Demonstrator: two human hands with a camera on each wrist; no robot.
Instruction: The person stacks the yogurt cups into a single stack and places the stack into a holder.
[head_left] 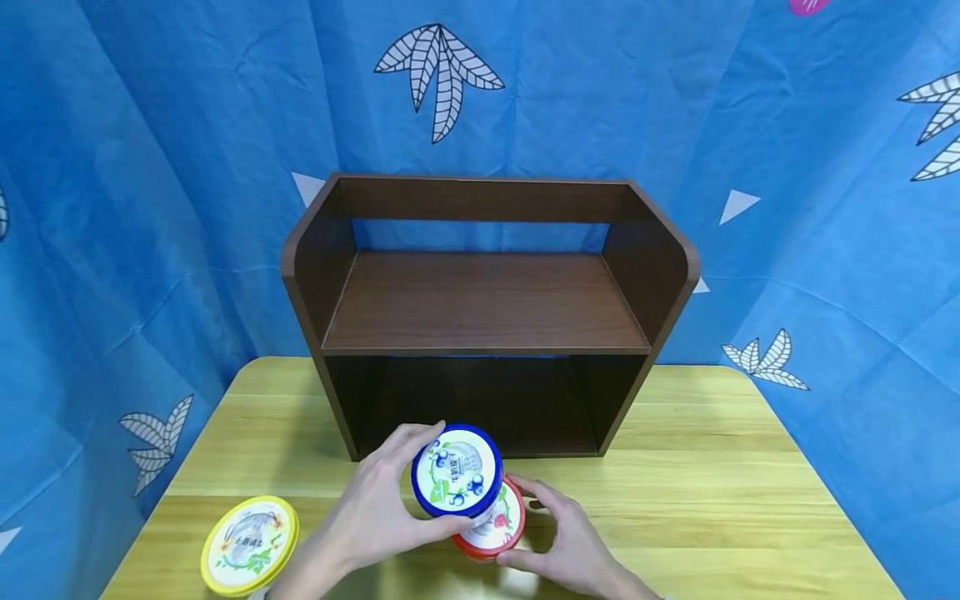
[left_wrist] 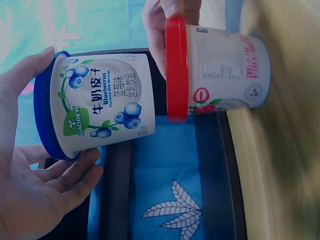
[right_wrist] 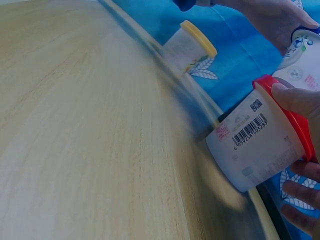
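My left hand point(head_left: 382, 504) grips a paper cup with a blue lid point(head_left: 459, 471) by its rim, thumb on one side and fingers on the other. Blueberries are printed on the white wall of this blueberry cup point(left_wrist: 105, 105). To its right, my right hand point(head_left: 566, 542) holds a red-lidded cup point(head_left: 491, 533) at the lid, with the thumb on the red rim point(right_wrist: 280, 100) in the right wrist view. From the head, the blue lid overlaps part of the red one and sits higher. The red-lidded cup's base is close over the table.
A dark brown two-level shelf point(head_left: 487, 300) stands at the back of the light wooden table point(head_left: 720, 500). At the front left is a yellow-lidded cup point(head_left: 250, 546), left of my left forearm. A blue patterned cloth point(head_left: 570, 92) hangs behind the shelf and beside the table.
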